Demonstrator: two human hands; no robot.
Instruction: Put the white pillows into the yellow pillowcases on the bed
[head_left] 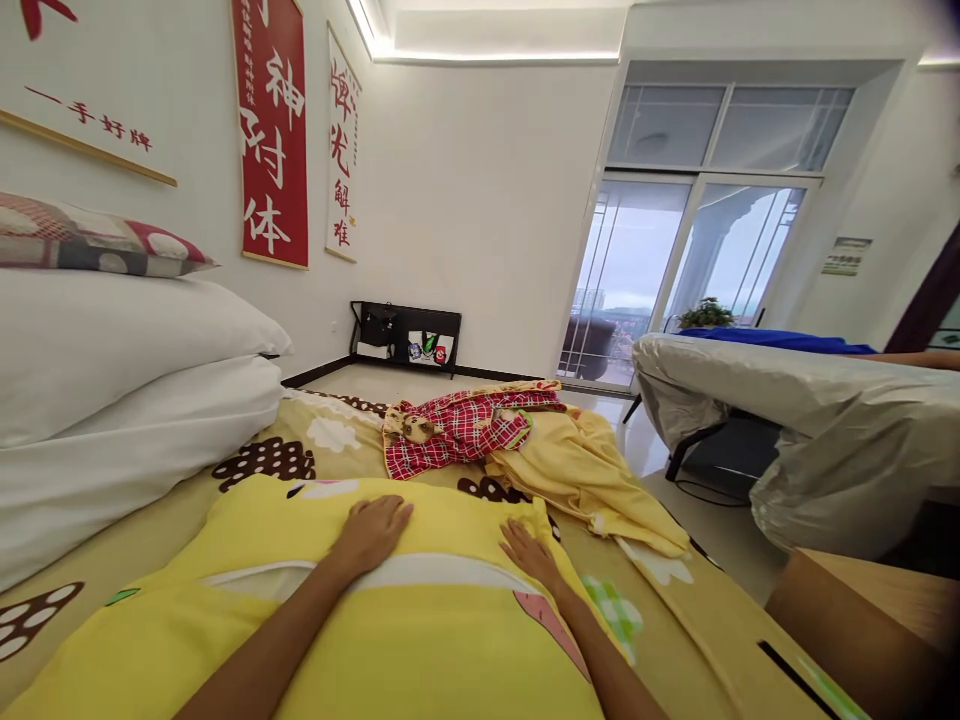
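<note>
A yellow pillowcase (pixel 450 650) lies across the bed in front of me, with a white strip showing along its opening. A white pillow seems to be inside, though most of it is covered. My left hand (pixel 371 535) rests flat on the upper part of the yellow cloth, fingers stretched out. Near the right end of the same cloth, my right hand (pixel 531 552) lies palm down with its fingers spread. Beyond them are a crumpled red plaid cloth (pixel 442 430) with a bear print and a bunched yellow cloth (pixel 585 465).
White pillows (pixel 127 340) are stacked at the left, a plaid cushion (pixel 97 240) on top. A plastic-covered table (pixel 810 380) and a cardboard box (pixel 862 620) stand at the right. A black rack (pixel 405 335) leans by the far wall. Part of another person's arm (pixel 915 359) shows.
</note>
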